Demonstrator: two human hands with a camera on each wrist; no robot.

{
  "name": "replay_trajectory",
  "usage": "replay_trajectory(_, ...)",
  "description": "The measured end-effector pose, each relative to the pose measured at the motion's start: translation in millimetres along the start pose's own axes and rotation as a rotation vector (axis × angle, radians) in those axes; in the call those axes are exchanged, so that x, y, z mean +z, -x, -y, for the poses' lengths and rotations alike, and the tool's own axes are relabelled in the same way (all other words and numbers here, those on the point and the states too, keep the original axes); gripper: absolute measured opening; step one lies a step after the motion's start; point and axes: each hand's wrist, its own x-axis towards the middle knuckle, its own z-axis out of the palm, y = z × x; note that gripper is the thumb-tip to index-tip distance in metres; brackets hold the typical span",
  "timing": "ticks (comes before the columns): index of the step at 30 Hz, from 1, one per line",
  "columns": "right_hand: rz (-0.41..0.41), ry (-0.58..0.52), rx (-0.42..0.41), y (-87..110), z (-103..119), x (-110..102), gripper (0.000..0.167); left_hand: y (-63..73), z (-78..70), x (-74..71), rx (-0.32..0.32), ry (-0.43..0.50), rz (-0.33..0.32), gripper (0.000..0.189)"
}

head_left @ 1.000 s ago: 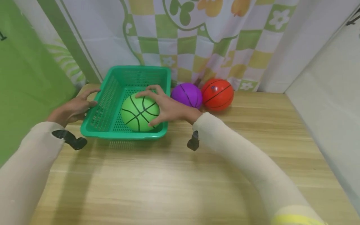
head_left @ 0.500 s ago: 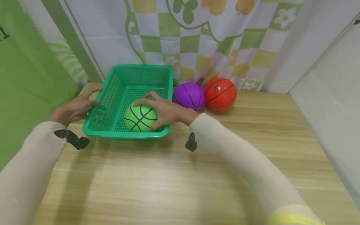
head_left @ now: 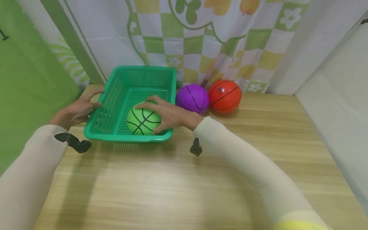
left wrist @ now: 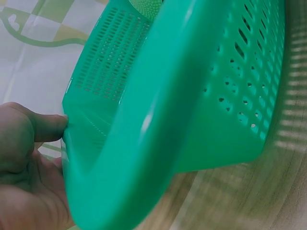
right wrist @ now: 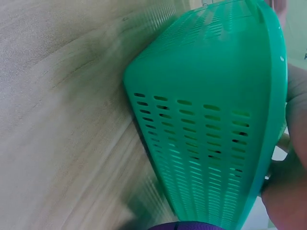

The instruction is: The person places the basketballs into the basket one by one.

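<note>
A green toy basketball (head_left: pixel 141 123) with black lines sits low in the front right part of a green plastic basket (head_left: pixel 126 138). My right hand (head_left: pixel 171 115) grips the ball from above and its right side, fingers and thumb spread round it. At the basket's left rim, my left hand (head_left: pixel 75 111) pinches the edge. The left wrist view shows that thumb of my left hand (left wrist: pixel 29 158) on the rim of the basket (left wrist: pixel 144 124). In the right wrist view, the slotted wall of the basket (right wrist: pixel 201 120) hides the green ball from sight.
Right of the basket, a purple toy basketball (head_left: pixel 193 98) and a red toy basketball (head_left: pixel 225 96) lie side by side on the wooden table (head_left: pixel 161 188). A checked curtain (head_left: pixel 184 41) hangs behind them. A white wall (head_left: pixel 336 83) stands at the right.
The green ball has gone down deeper into the basket, with my right hand following it. My left hand has stayed on the rim. Over the last half second, hardly anything has moved.
</note>
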Motion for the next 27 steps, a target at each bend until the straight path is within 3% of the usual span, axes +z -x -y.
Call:
replay_trajectory(9, 0.018, 0.052, -0.038, 8.3, 4.2, -13.8, 0.081, 0.7, -1.1, 1.1, -0.002, 0.015, -0.007, 0.066)
replay_trajectory(27, -0.175, 0.106, -0.020, 49.9, -4.4, -42.2, 0.068, 1.6, -0.8, 0.2, -0.005, 0.000, 0.016, 0.065)
